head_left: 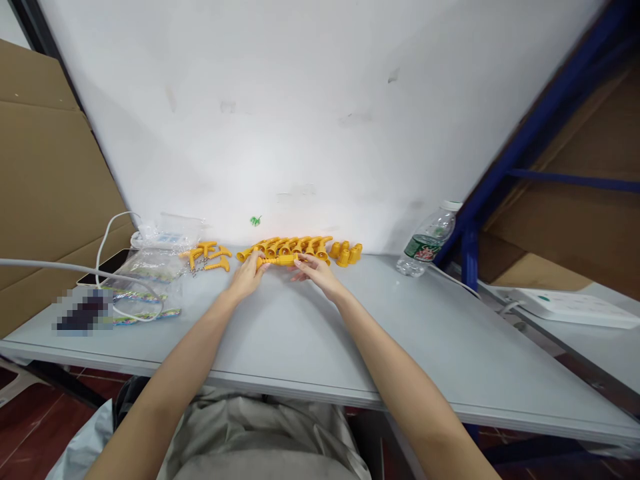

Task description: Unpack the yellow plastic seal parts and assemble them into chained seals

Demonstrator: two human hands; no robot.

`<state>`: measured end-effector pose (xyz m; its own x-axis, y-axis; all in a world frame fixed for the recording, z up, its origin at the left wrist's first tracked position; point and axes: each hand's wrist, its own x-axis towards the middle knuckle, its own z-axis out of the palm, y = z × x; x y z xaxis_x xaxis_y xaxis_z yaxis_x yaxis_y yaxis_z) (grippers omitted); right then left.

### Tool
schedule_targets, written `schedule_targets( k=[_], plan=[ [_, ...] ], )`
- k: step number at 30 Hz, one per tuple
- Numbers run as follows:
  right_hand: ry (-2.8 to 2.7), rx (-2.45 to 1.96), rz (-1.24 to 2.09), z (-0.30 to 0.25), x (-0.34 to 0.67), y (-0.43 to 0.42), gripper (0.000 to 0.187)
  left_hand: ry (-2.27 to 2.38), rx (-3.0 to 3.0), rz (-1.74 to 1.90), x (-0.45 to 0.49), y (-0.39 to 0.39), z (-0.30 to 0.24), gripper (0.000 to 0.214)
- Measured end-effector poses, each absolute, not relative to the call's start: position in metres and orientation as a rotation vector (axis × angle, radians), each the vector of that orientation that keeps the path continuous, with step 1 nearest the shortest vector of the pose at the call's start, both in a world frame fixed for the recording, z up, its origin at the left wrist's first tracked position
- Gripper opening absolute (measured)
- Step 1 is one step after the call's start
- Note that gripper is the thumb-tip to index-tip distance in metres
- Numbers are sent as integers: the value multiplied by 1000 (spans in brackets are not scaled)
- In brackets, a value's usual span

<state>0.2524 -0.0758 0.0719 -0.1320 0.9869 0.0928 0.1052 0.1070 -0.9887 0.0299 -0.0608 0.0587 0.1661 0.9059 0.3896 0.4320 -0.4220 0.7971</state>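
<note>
A yellow plastic piece point(283, 261) with a ribbed shaft lies level between my two hands, just above the table. The fingers of my left hand point(246, 277) are closed on its left end. My right hand point(319, 275) grips its right end between thumb and fingers, with the lower fingers loosely apart. Behind it is a row of yellow plastic pieces point(300, 245) with flared, cup-like ends. Several yellow cups point(345, 255) stand right of the row. To the left lie several yellow hooked handles point(217, 260), with small metal parts point(199, 264) among them.
Clear plastic bags point(150, 267), a white cable point(100, 247) and a pixelated dark object point(83, 313) are on the left. A plastic bottle point(430, 243) leans against the wall at right. Further right, a white power strip point(570, 307) lies beside a blue frame point(470, 253). Cardboard point(45, 180) borders the left.
</note>
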Motion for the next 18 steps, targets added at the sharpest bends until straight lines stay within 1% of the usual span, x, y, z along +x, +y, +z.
schedule_targets(
  k=[4,8,18],
  plan=[
    [-1428,-1133,1172,72,252,-76,56,1304,2050,1160,30,-60,57,26],
    [-1416,-1132,1175,72,251,-77,58,1419,2165,1043,30,-60,57,28],
    [-1373,-1113,1170,73,249,-78,45,1448,2211,987,32,-61,57,29]
  ],
)
